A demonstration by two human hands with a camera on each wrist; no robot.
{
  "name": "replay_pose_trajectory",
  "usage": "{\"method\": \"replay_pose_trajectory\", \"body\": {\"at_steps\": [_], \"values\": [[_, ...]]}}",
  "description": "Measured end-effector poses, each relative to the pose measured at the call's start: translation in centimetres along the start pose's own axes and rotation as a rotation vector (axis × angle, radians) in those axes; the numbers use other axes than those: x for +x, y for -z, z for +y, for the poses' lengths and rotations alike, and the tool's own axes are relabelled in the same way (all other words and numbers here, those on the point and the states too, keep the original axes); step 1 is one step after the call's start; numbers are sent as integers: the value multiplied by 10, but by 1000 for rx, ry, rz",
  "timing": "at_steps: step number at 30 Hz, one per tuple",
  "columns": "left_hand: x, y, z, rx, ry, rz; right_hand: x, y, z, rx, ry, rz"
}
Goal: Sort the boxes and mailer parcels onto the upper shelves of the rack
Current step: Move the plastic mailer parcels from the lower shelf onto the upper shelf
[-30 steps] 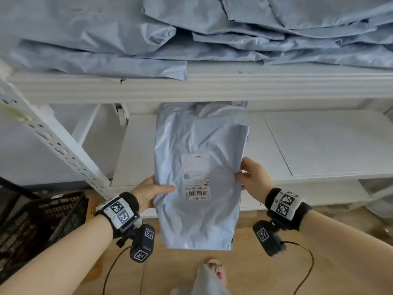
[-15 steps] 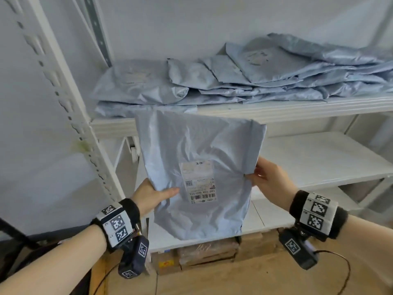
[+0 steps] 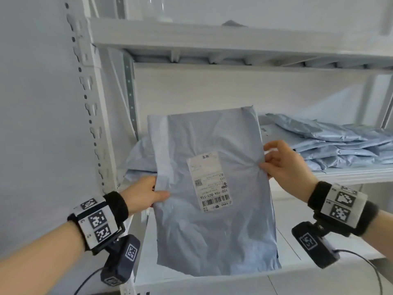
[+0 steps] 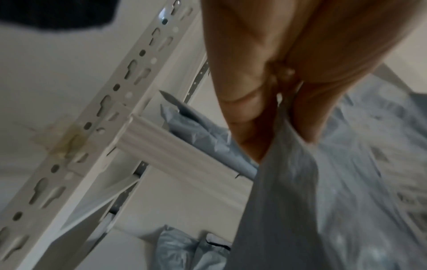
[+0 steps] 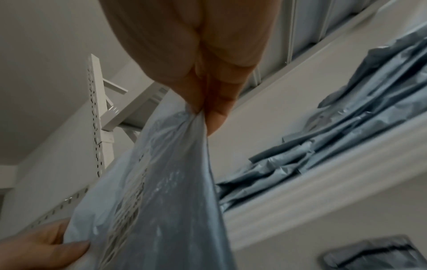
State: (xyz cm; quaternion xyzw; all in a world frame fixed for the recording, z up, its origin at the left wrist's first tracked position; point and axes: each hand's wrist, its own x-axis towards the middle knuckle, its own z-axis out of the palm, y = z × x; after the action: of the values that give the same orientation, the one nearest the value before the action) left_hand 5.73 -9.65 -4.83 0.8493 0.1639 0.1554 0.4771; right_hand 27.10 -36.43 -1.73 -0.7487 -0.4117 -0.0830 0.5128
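Observation:
I hold a pale blue mailer parcel point(image 3: 212, 188) upright in front of the white rack, its white barcode label point(image 3: 209, 180) facing me. My left hand point(image 3: 146, 193) pinches its left edge, thumb on the front. My right hand point(image 3: 282, 165) pinches the right edge higher up. The left wrist view shows the fingers clamped on the mailer's point(image 4: 300, 191) edge, and the right wrist view shows the mailer point(image 5: 161, 182) bunched between thumb and fingers. Its top reaches the level of the shelf point(image 3: 350, 173) that carries a pile of blue mailers point(image 3: 331, 145).
A perforated white upright point(image 3: 91, 107) stands at the left, close to my left hand. Another shelf beam point(image 3: 212, 37) runs above. Behind the parcel a further mailer point(image 3: 140, 158) lies at the shelf's left end. A lower shelf board point(image 3: 297, 220) sits beneath.
Both hands have lifted the parcel from the lower shelf level up to the shelf with the mailer pile. My view has tilted upward with it.

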Motion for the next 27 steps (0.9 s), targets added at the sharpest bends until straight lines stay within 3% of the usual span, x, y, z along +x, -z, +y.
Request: {"method": "replay_pose_trajectory", "body": {"at_steps": [3,7,10,15,20,24,27], "values": [[10,13,13,-4,17,-41,25,4,-6,-17,-5,6],[36,33,26,58,-129,32,64,1,-7,-190,38,-63],[62,48,33,72,-156,137,100,-7,-5,-222,44,-158],[116,76,43,440,-56,294,168,-23,2,-298,84,-332],[169,99,64,550,114,200,242,-38,9,-505,99,-562],[206,109,71,490,240,122,285,-58,23,-568,118,-721],[228,108,69,717,298,106,307,-77,40,-580,121,-786]]}}
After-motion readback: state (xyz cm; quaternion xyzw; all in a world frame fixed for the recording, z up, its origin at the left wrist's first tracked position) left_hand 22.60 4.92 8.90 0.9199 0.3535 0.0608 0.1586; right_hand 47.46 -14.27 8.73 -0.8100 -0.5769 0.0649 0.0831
